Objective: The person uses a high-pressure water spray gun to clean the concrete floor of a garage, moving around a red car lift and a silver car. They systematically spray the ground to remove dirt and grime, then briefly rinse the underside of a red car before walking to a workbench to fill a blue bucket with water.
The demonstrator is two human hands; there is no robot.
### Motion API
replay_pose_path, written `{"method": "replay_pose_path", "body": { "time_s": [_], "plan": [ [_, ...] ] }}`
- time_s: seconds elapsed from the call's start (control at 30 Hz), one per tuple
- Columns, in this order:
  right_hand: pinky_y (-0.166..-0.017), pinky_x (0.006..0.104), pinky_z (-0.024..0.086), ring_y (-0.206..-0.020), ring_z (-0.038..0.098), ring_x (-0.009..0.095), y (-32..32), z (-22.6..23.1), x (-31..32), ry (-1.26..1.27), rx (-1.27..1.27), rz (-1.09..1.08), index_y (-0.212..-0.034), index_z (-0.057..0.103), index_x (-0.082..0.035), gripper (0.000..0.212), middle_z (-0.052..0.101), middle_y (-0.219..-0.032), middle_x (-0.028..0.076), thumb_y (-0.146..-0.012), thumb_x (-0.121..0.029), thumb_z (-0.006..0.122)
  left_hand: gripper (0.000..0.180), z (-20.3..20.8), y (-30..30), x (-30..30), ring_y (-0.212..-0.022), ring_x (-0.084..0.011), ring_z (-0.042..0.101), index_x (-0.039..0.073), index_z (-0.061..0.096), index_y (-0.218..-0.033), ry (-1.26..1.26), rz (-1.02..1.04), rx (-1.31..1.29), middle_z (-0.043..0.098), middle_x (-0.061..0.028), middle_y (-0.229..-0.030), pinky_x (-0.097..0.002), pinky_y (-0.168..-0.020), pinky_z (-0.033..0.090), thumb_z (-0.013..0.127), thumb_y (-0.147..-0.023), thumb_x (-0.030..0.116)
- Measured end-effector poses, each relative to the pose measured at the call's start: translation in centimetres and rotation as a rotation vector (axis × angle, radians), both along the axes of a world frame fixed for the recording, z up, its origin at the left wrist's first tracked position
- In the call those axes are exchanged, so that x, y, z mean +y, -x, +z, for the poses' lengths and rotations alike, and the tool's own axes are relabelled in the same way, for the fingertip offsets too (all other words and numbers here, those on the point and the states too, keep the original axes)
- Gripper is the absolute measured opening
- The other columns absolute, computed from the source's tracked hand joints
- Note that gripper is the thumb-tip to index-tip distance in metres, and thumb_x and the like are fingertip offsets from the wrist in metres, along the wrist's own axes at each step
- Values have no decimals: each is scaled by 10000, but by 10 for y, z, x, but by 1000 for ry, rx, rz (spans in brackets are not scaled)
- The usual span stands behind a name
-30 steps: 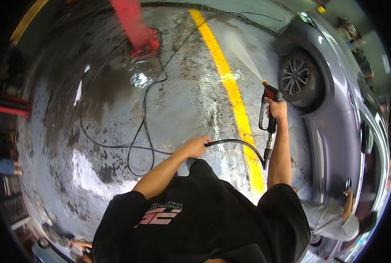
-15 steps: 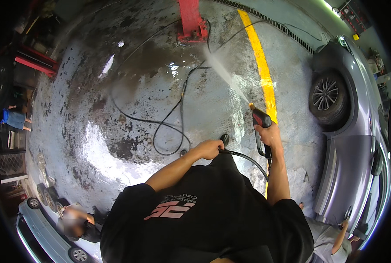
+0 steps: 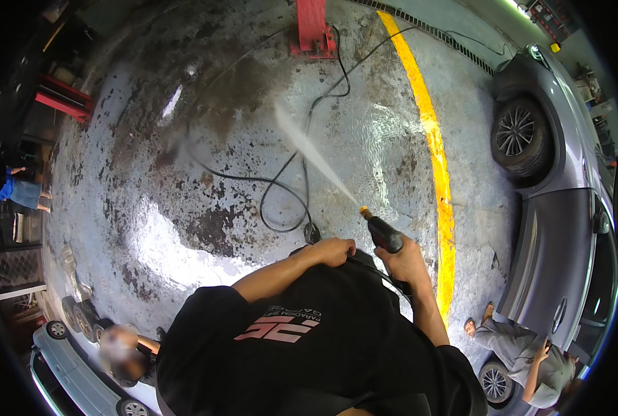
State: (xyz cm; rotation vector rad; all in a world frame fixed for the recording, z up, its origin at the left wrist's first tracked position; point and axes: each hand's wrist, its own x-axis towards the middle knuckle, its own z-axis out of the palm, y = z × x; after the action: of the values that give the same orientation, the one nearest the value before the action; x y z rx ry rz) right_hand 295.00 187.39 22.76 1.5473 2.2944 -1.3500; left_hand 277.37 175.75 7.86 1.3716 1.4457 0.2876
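Note:
My right hand [image 3: 407, 265] is wrapped round the grip of a black pressure washer gun [image 3: 384, 234] with a brass-coloured nozzle tip. From the nozzle a white fan of water [image 3: 316, 158] shoots away to the upper left, over the wet floor. My left hand [image 3: 338, 253], in front of my belly, is closed round a black hose [image 3: 378, 273] that runs toward the gun. The gun's trigger is hidden behind my fingers. More of this hose [image 3: 281, 182] lies looped on the floor ahead.
A red post [image 3: 312, 31] stands on the worn grey floor [image 3: 225, 201] at the far side. To the right, a yellow line [image 3: 430, 139] runs beside a grey car [image 3: 558, 243]. One person [image 3: 524, 347] is at lower right, another [image 3: 125, 353] at lower left near a pale blue car [image 3: 66, 367].
My right hand has brought the gun left and closer to my body. The spray has swept left across the floor with it. My left hand keeps hold of the hose.

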Motion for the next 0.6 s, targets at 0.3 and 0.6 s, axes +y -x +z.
{"method": "replay_pose_path", "body": {
  "time_s": [0.3, 0.6],
  "plan": [
    [-890, 429, 536, -1048, 692, 401, 7, -9, -32, -147, 134, -30, -1309, 581, -13, 610, 699, -1062, 287, -777, -228, 791, 274, 2, 0, -71, -943, -419, 671, 112, 639, -1068, -62, 233, 98, 716, -196, -963, -525, -798, 503, 549, -818, 45],
    [-897, 483, 527, -1038, 655, 476, 33, -27, -135, 5, 61, 325, -1420, 467, -77, 706, 683, -1044, 313, -789, -225, 748, 218, -7, -25, -181, -930, -411, 678, 124, 641, -1038, 4, 389, 158, 716, -174, -958, -529, -779, 512, 554, -838, 105]
  ]
}}
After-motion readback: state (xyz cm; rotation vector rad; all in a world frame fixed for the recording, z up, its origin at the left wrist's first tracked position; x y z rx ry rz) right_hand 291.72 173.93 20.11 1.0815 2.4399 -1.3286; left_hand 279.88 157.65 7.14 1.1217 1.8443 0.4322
